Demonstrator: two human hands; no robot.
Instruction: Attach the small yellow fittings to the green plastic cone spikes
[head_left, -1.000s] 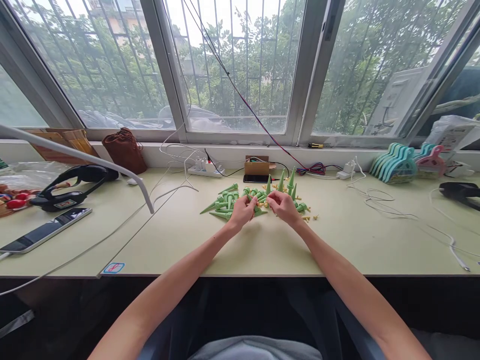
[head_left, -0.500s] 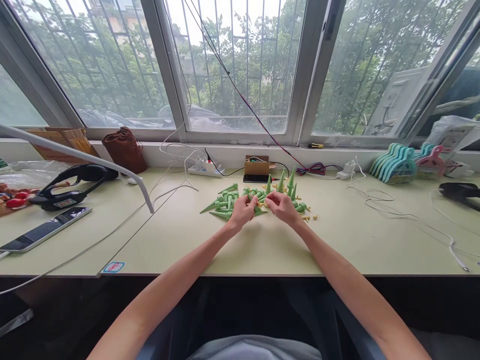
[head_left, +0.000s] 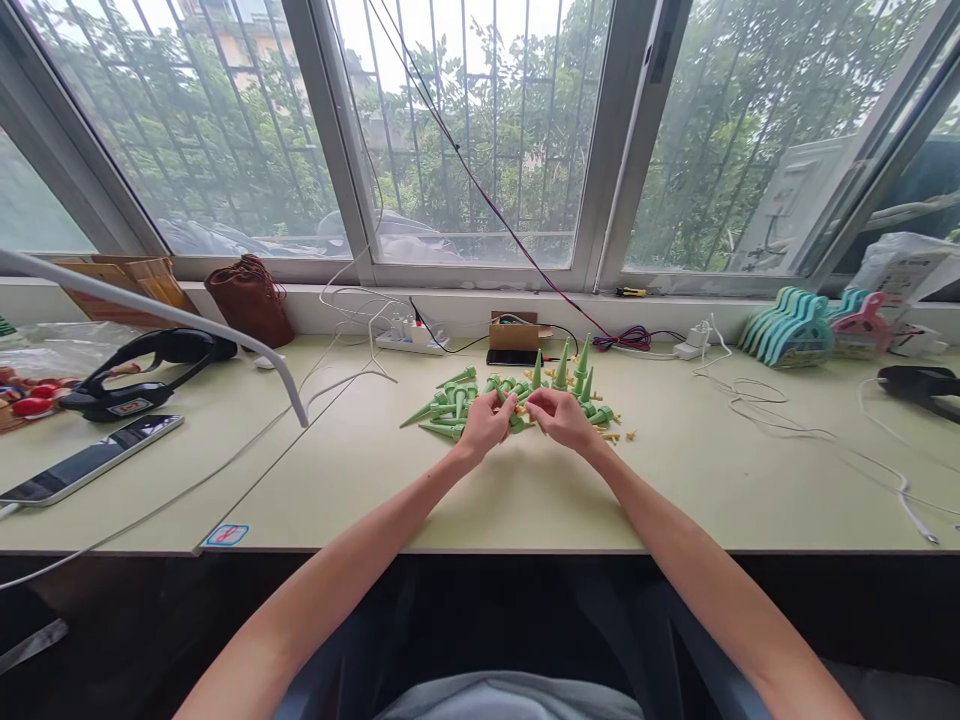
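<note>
My left hand [head_left: 487,422] is closed round a green plastic cone-shaped spike, mostly hidden by the fingers. Close beside it, my right hand [head_left: 561,418] is in a pinch, its fingertips at a small yellow plastic piece [head_left: 523,409] between the hands. Left of and beyond my hands lie several green spikes [head_left: 459,400] in a loose pile, some with wide collared ends. Other green spikes [head_left: 562,368] stand point up behind my right hand. Small yellow pieces [head_left: 611,436] are scattered on the desk right of that hand.
Behind the spikes are a cardboard box [head_left: 514,328] and a dark phone [head_left: 514,357]. A power strip [head_left: 412,342] and cables lie along the window sill. A white curved rod [head_left: 225,330] crosses the left side. Teal hangers [head_left: 791,328] stand at the right of the desk [head_left: 337,490].
My right hand has shifted slightly left, closer to my left hand, and its fingertips now meet near the spike. My left hand stays almost where it was.
</note>
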